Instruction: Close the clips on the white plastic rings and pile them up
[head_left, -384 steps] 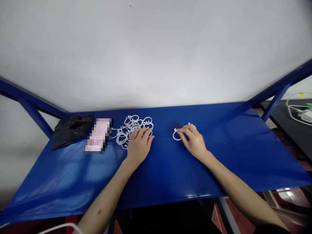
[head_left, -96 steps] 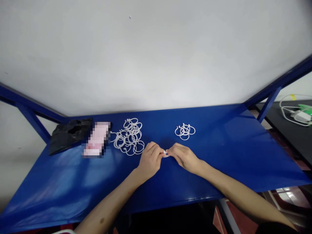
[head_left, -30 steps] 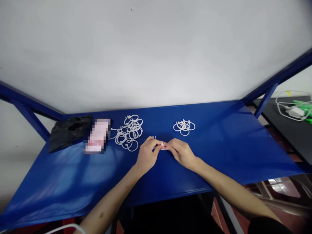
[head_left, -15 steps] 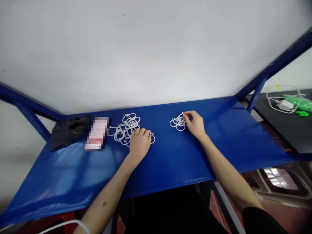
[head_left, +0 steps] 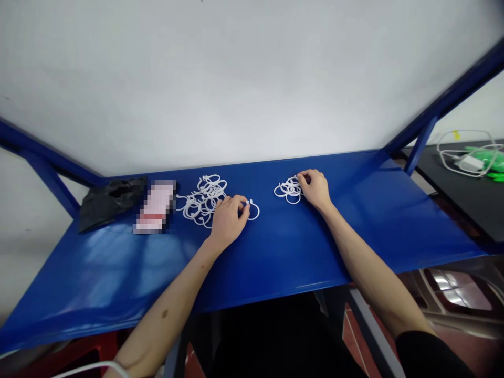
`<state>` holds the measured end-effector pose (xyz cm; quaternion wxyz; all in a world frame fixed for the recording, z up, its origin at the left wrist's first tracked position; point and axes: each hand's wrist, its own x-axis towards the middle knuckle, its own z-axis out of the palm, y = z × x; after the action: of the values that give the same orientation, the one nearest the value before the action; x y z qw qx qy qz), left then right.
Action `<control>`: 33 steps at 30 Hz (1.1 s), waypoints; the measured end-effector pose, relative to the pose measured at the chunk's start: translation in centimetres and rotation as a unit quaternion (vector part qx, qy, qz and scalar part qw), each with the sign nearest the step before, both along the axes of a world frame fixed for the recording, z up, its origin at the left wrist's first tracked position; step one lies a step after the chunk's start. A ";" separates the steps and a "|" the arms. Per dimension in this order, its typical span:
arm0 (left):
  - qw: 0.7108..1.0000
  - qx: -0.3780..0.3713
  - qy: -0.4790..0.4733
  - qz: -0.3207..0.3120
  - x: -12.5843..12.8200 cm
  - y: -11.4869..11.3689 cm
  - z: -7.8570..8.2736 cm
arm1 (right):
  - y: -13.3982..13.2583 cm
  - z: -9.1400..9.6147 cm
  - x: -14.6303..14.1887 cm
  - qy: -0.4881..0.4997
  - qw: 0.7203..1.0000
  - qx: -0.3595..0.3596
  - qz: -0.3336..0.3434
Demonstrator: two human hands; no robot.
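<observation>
My left hand (head_left: 229, 219) is closed in a pinch, thumb and forefinger on a thin white ring (head_left: 259, 212) with small knobs where its ends meet. The ring pokes out to the right of the fingertips. Under and left of that hand lies a tangled pile of white rings (head_left: 192, 207), partly hidden by the fingers. My right hand (head_left: 316, 190) has thumb and forefinger pinched at the right edge of a smaller heap of white rings (head_left: 289, 190). The fingers partly cover the ring they grip.
A blue-covered table (head_left: 268, 262) stands against a pale wall (head_left: 252, 84). On its left lie a black plastic bag (head_left: 108, 205) and a pixelated pink-and-dark rectangular item (head_left: 156, 202). A dark side table (head_left: 464, 194) at the right bears a white cable (head_left: 441, 157) and green plastic (head_left: 492, 157).
My left hand has shifted slightly right, drawing the pinched ring farther from the large pile. My right hand stays at the small heap. The view has tilted slightly.
</observation>
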<state>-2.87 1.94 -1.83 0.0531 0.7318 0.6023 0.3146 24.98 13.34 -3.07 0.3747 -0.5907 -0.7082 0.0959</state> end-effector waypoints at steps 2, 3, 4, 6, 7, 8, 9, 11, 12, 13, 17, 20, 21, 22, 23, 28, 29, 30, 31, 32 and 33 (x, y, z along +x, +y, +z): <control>1.000 0.010 -0.017 -0.002 0.1 0.1 -0.1 | -0.1 0.3 -0.1 -0.004 1.000 0.023 -0.015; 1.000 0.016 -0.025 -0.003 0.1 0.1 -0.1 | -0.3 0.5 -0.2 -0.006 0.999 0.043 -0.022; 0.999 0.022 -0.033 -0.004 0.2 0.1 -0.1 | -0.6 0.9 -0.5 -0.008 0.997 0.067 -0.025; 0.998 0.035 -0.049 -0.006 0.3 0.1 -0.1 | -1.7 1.9 -1.3 -0.010 0.994 0.111 -0.002; 0.998 0.041 -0.057 -0.005 0.4 0.1 -0.1 | -2.5 2.4 -1.9 -0.009 0.992 0.126 0.028; 0.997 0.047 -0.063 -0.003 0.6 0.1 0.0 | -3.4 2.8 -2.5 -0.003 0.989 0.131 0.072; 0.996 0.054 -0.068 0.002 0.8 0.0 0.0 | -4.4 3.2 -3.2 0.003 0.984 0.124 0.127; 0.995 0.064 -0.074 0.008 1.3 -0.4 0.2 | -6.5 3.5 -4.6 0.008 0.966 0.071 0.250; 0.995 0.067 -0.075 0.006 1.5 -0.6 0.3 | -7.5 3.5 -5.3 0.014 0.957 0.046 0.286; 0.994 0.070 -0.079 0.000 1.8 -0.9 0.4 | -8.3 3.4 -5.9 0.021 0.951 0.023 0.307; 0.991 0.067 -0.111 -0.021 2.6 -1.8 1.0 | -10.0 2.8 -7.1 0.059 0.953 -0.015 0.298; 0.986 0.018 -0.166 -0.022 2.7 -1.9 1.1 | -10.2 2.8 -6.9 0.095 0.955 -0.026 0.278; 0.982 0.001 -0.187 -0.025 2.6 -1.8 1.1 | -10.1 2.8 -6.9 0.103 0.955 -0.028 0.277; 0.978 -0.012 -0.208 -0.029 2.6 -1.7 1.1 | -10.1 2.9 -6.8 0.110 0.954 -0.027 0.279; 0.973 -0.021 -0.227 -0.033 2.5 -1.6 1.1 | -10.0 2.9 -6.8 0.117 0.952 -0.026 0.283; 0.965 0.005 -0.258 -0.048 2.5 -1.7 1.4 | -9.8 2.8 -7.0 0.169 0.940 -0.019 0.295; 0.966 0.019 -0.252 -0.049 2.6 -1.8 1.5 | -9.9 2.8 -7.0 0.172 0.939 -0.016 0.298; 0.968 0.031 -0.245 -0.049 2.6 -1.9 1.6 | -9.9 2.8 -7.0 0.171 0.937 -0.011 0.303; 0.969 0.044 -0.236 -0.050 2.6 -1.9 1.6 | -10.0 2.8 -7.0 0.165 0.936 -0.004 0.311; 0.971 0.059 -0.223 -0.056 2.6 -1.9 1.6 | -10.1 2.8 -7.0 0.156 0.935 0.003 0.319; 0.973 0.076 -0.207 -0.066 2.5 -1.9 1.6 | -10.1 2.9 -6.9 0.146 0.933 0.010 0.329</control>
<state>-0.40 0.05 -0.23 0.1414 0.6907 0.5031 0.4998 18.07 3.23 -0.20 0.4272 -0.3007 -0.8014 0.2913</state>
